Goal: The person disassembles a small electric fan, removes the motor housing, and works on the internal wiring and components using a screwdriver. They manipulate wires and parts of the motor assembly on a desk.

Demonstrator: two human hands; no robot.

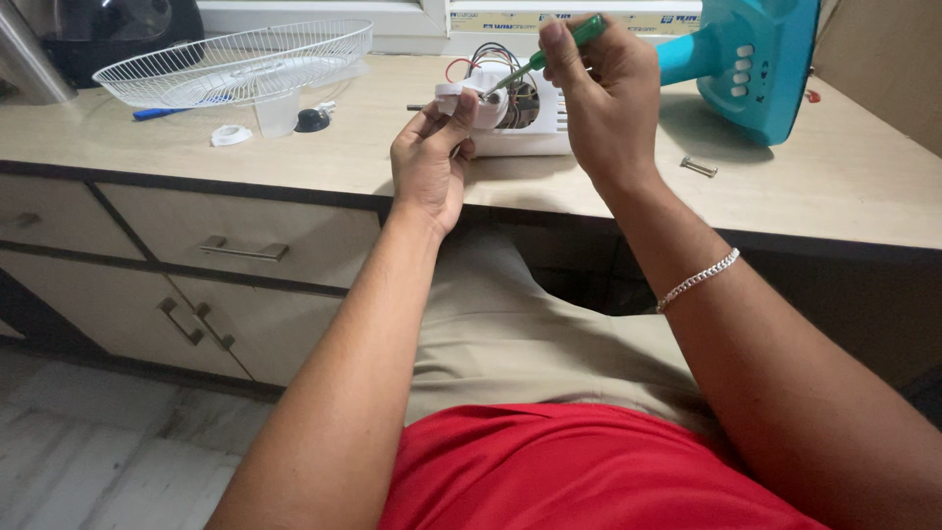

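At top centre, your left hand [429,162] grips the white motor housing [510,113]; your right hand [603,93] pinches a green screwdriver [549,54], tip in a screw. Turn steadily, I'd judge.

Both bare forearms rise from the lower edge toward the upper middle of the frame. The left hand [429,162] is cupped, its thumb and fingers [461,106] pinched closed. The right hand [606,93] sits higher, fingers curled shut, a chain bracelet on its wrist.
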